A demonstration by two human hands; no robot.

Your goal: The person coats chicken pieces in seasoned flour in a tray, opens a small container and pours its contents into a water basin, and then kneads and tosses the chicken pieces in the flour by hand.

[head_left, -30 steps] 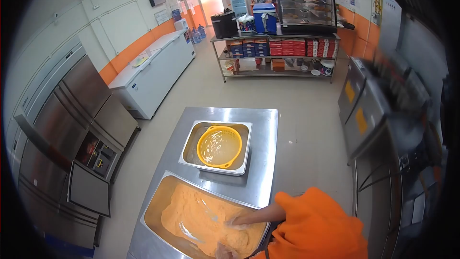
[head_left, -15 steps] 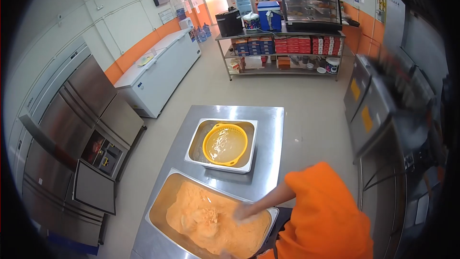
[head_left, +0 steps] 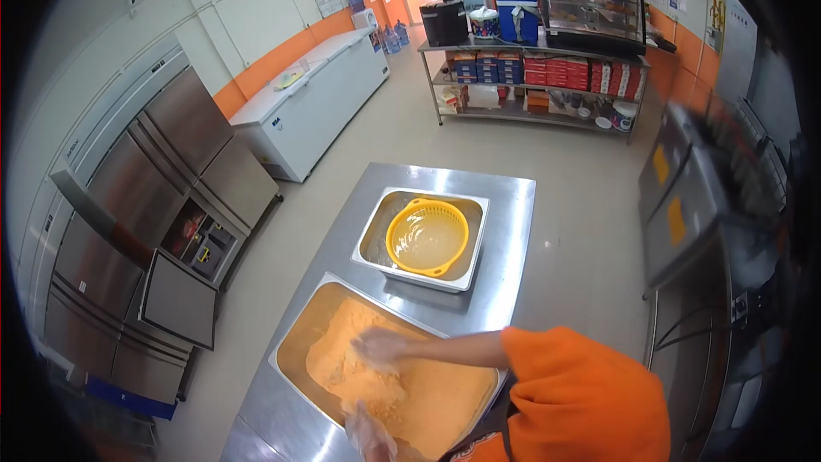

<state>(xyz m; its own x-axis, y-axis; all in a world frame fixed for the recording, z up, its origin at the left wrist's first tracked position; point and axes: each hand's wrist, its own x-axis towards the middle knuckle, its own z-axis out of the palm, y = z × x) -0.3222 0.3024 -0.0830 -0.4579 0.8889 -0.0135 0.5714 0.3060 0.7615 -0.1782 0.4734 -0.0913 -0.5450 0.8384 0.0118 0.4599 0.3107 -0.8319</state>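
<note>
A deep steel tray [head_left: 295, 365] of loose orange powder [head_left: 436, 393] stands on the steel table. My right hand [head_left: 380, 348], in a clear plastic glove, reaches in from the right, low over the powder near a rough, clumpy mound [head_left: 363, 385]. Its fingers look apart, though slightly blurred. My left hand [head_left: 369, 432], also gloved, is at the tray's near edge below the mound, fingers loosely extended. I see nothing held in either hand. Behind, a smaller steel tray [head_left: 369, 244] holds a yellow basket [head_left: 391, 241] in cloudy liquid.
The steel table [head_left: 505, 248] carries both trays. Left are steel refrigerators [head_left: 128, 171] with a low door [head_left: 180, 299] open, and a white chest freezer [head_left: 316, 107]. A shelf table [head_left: 513, 50] with a display case [head_left: 592, 13] stands behind. Steel equipment [head_left: 684, 197] lines the right.
My right hand has moved left across the powder to the mound. My left hand has come further into view at the bottom. The whole view has shifted, with the room now further right and higher.
</note>
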